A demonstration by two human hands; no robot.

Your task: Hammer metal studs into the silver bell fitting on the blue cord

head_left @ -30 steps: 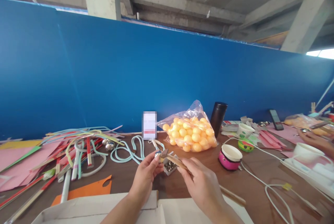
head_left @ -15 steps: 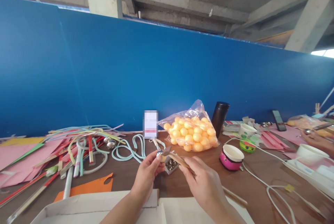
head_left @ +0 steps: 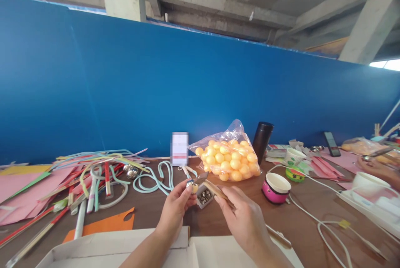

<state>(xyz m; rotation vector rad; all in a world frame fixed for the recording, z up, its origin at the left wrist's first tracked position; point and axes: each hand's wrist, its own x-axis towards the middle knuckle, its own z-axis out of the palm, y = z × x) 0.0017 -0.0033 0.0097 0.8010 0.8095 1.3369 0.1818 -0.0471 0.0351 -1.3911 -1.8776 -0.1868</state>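
Note:
My left hand (head_left: 178, 202) pinches a shiny silver ball (head_left: 190, 183) between thumb and fingers. My right hand (head_left: 243, 209) is closed around the wooden handle (head_left: 218, 190) of a tool. Its dark, flat metal head (head_left: 202, 177) points left and lies right at the ball; whether the two touch is too small to tell. Just behind and between my hands stands a small grey box (head_left: 208, 204) with several small shiny metal pieces (head_left: 204, 196) in it.
A clear bag of orange balls (head_left: 231, 160) sits behind my hands, beside a black flask (head_left: 263, 141). Tubes and sticks (head_left: 100, 176) clutter the left. To the right are a pink-wrapped cup (head_left: 276, 189), white cables (head_left: 315, 218) and another person's hand (head_left: 376, 167). White cardboard (head_left: 125, 247) lies in front.
The tool's metal head has shifted slightly at the ball, and more of the grey box's contents show. Both hands keep their hold, nearly in place.

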